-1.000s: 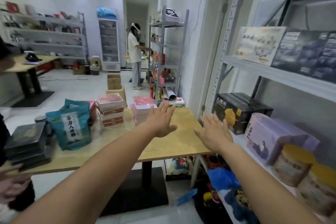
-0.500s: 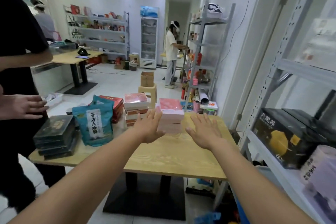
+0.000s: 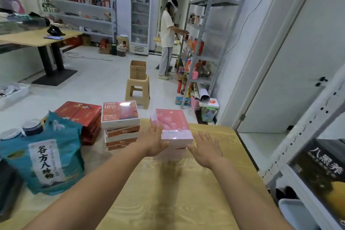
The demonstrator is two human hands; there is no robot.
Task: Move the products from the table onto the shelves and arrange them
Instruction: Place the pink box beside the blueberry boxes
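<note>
Pink box (image 3: 174,125), left hand (image 3: 152,142) flat at its left edge, right hand (image 3: 205,148) spread beside — neither gripping

Near half of the table (image 3: 177,192) is bare wood, a straight run up to the pink box stack (image 3: 174,129). Right of the stack it's open tabletop to the edge; the right hand (image 3: 205,147) hovers there, fingers spread. Left is tighter: the left hand (image 3: 153,142) fills the slim gap to the orange-and-white box stack (image 3: 120,117). Further left, red boxes (image 3: 80,112) and a teal bag (image 3: 46,155) wall it off. A shelf upright (image 3: 308,127) stands just off the table's right edge.
</note>
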